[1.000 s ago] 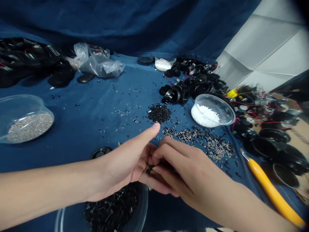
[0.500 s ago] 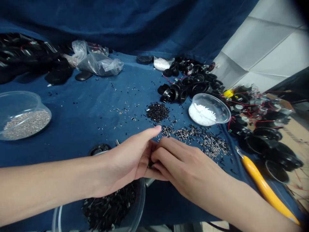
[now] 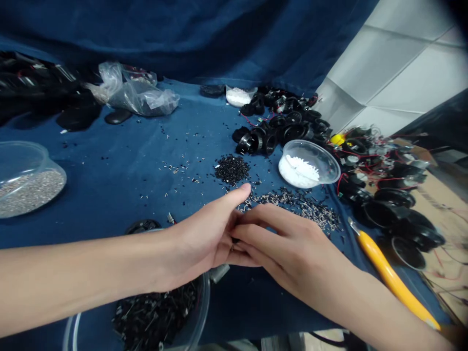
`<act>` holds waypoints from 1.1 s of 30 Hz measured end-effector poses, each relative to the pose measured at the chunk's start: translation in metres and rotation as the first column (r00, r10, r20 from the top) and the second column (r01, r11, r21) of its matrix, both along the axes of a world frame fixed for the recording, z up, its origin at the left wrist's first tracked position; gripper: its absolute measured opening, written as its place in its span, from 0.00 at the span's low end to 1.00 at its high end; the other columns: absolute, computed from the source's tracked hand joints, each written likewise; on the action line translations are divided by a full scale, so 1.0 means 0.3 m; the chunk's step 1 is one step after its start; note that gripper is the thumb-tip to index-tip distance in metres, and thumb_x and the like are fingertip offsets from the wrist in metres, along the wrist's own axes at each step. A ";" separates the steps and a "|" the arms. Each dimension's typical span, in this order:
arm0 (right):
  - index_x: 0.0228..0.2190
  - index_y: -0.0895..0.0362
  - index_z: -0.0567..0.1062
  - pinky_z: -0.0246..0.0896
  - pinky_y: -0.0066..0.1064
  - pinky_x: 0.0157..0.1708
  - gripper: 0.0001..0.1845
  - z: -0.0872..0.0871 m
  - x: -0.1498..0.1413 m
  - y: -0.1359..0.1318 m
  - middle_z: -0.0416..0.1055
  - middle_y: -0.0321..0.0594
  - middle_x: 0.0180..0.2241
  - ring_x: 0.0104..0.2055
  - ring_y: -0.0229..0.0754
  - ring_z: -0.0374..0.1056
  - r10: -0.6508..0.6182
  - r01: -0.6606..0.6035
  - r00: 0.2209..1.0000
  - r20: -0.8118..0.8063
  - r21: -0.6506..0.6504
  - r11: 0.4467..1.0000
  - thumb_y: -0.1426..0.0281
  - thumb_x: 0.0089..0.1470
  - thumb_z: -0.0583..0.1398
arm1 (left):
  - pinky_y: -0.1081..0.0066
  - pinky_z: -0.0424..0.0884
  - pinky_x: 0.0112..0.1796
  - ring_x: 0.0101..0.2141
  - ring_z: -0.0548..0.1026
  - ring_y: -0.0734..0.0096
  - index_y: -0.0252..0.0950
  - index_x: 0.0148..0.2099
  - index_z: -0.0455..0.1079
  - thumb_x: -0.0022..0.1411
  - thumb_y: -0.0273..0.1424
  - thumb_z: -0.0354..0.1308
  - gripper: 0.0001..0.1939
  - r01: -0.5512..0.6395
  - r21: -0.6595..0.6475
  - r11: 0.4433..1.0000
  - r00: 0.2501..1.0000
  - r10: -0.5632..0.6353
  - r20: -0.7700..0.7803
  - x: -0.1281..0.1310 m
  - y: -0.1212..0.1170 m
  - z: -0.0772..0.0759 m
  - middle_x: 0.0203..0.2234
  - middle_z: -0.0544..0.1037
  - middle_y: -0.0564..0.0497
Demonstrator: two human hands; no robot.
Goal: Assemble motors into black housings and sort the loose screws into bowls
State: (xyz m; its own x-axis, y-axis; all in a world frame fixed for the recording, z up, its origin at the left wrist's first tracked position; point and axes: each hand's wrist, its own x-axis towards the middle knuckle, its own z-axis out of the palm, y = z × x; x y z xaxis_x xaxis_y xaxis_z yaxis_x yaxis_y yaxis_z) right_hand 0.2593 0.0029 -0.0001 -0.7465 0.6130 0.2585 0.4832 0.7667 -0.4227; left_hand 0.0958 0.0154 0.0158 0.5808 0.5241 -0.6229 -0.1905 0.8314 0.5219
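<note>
My left hand is turned palm inward, its thumb stretched out and its lower fingers extended beneath the right. My right hand has its fingers bent together, with the tips inside the left palm. What lies between the fingertips is hidden. Just beyond the hands is a pile of small black parts, and to its right a scatter of tiny silver-and-black screws. Under my left forearm stands a clear plastic tub holding black screw-like pieces. A grey metal piece shows below the left hand.
A clear bowl of white bits stands right of the pile. Tiny silver pieces fill a left-hand tub. An orange-handled tool lies at right, near black housings with red wires. Plastic bags lie behind.
The view has shifted slightly, so the table things appear further left. My right hand's knuckles have lifted a little, leaving a gap between its fingers; both hands stay together.
</note>
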 end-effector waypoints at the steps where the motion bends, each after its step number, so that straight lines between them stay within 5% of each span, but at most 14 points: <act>1: 0.36 0.61 0.74 0.59 0.30 0.31 0.11 0.000 -0.001 -0.001 0.69 0.44 0.37 0.35 0.40 0.63 -0.005 0.004 1.000 0.021 0.045 0.999 0.79 0.62 0.52 | 0.70 0.70 0.38 0.31 0.72 0.70 0.32 0.32 0.71 0.67 0.51 0.45 0.28 -0.007 -0.006 1.000 1.000 0.007 -0.012 0.006 0.003 0.000 0.24 0.72 0.50; 5: 0.32 0.64 0.73 0.57 0.31 0.28 0.12 -0.003 -0.001 -0.004 0.68 0.46 0.32 0.32 0.41 0.62 -0.039 0.014 0.994 0.099 0.243 0.970 0.82 0.59 0.51 | 0.74 0.69 0.33 0.28 0.70 0.73 0.32 0.26 0.68 0.67 0.52 0.45 0.30 -0.025 -0.041 0.999 0.998 0.023 -0.063 0.027 0.019 -0.005 0.21 0.70 0.51; 7: 0.30 0.63 0.72 0.55 0.30 0.27 0.11 -0.006 0.008 0.001 0.67 0.44 0.31 0.30 0.39 0.61 -0.068 0.048 0.995 0.078 0.227 0.973 0.81 0.59 0.52 | 0.73 0.69 0.35 0.27 0.69 0.72 0.32 0.25 0.68 0.66 0.53 0.44 0.32 0.000 -0.027 1.000 0.998 -0.001 -0.056 0.034 0.027 -0.013 0.20 0.69 0.51; 11: 0.32 0.60 0.72 0.57 0.26 0.28 0.07 -0.009 0.043 0.028 0.67 0.38 0.31 0.29 0.35 0.61 -0.095 0.087 0.989 -0.114 -0.073 0.994 0.81 0.54 0.56 | 0.69 0.71 0.38 0.27 0.70 0.71 0.31 0.24 0.69 0.65 0.55 0.44 0.33 0.052 -0.017 0.999 0.998 -0.052 -0.022 0.044 0.038 -0.022 0.20 0.69 0.50; 14: 0.33 0.58 0.73 0.61 0.25 0.30 0.13 0.000 0.070 0.048 0.68 0.34 0.30 0.30 0.34 0.64 -0.163 0.089 0.960 -0.227 -0.304 0.948 0.85 0.47 0.58 | 0.67 0.71 0.43 0.31 0.74 0.68 0.29 0.30 0.73 0.66 0.55 0.40 0.35 0.101 -0.041 0.994 0.995 -0.101 -0.014 0.046 0.049 -0.018 0.25 0.74 0.47; 18: 0.33 0.56 0.75 0.67 0.26 0.32 0.10 0.016 0.097 0.057 0.72 0.35 0.31 0.31 0.35 0.68 -0.309 0.085 0.872 -0.381 -0.503 0.860 0.81 0.50 0.61 | 0.65 0.70 0.48 0.39 0.78 0.60 0.26 0.38 0.75 0.63 0.58 0.38 0.40 0.218 0.019 0.976 0.976 -0.218 -0.019 0.040 0.070 -0.019 0.34 0.79 0.39; 24: 0.32 0.54 0.76 0.70 0.21 0.26 0.06 0.014 0.095 0.034 0.72 0.32 0.26 0.25 0.32 0.70 -0.476 -0.036 0.720 -0.505 -0.713 0.700 0.75 0.51 0.66 | 0.62 0.65 0.54 0.50 0.74 0.57 0.30 0.45 0.72 0.63 0.57 0.42 0.35 0.466 0.349 0.813 0.875 -0.367 -0.315 0.026 0.108 -0.038 0.47 0.77 0.37; 27: 0.32 0.53 0.76 0.71 0.22 0.28 0.07 0.027 0.078 0.004 0.73 0.33 0.27 0.27 0.33 0.71 -0.486 0.029 0.719 -0.497 -0.677 0.735 0.76 0.51 0.66 | 0.64 0.63 0.55 0.52 0.73 0.61 0.34 0.44 0.73 0.66 0.52 0.42 0.29 0.479 0.430 0.765 0.872 -0.360 -0.331 0.004 0.122 -0.029 0.47 0.78 0.42; 33: 0.31 0.51 0.74 0.71 0.28 0.30 0.11 0.107 0.012 -0.082 0.73 0.34 0.29 0.31 0.38 0.71 -0.423 0.189 0.781 -0.460 -0.472 0.861 0.80 0.49 0.62 | 0.66 0.65 0.53 0.53 0.73 0.64 0.39 0.48 0.73 0.65 0.38 0.53 0.14 0.461 0.410 0.787 0.879 -0.341 -0.334 -0.076 0.112 -0.007 0.45 0.80 0.50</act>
State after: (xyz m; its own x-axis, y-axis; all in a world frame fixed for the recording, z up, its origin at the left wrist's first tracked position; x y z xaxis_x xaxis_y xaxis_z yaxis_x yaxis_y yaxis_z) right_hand 0.2629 -0.0217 0.0320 -0.3130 0.9166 0.2487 0.2705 0.3370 -0.9018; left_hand 0.0729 0.0488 0.0138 0.6750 0.5349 -0.5082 0.2803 0.4512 0.8472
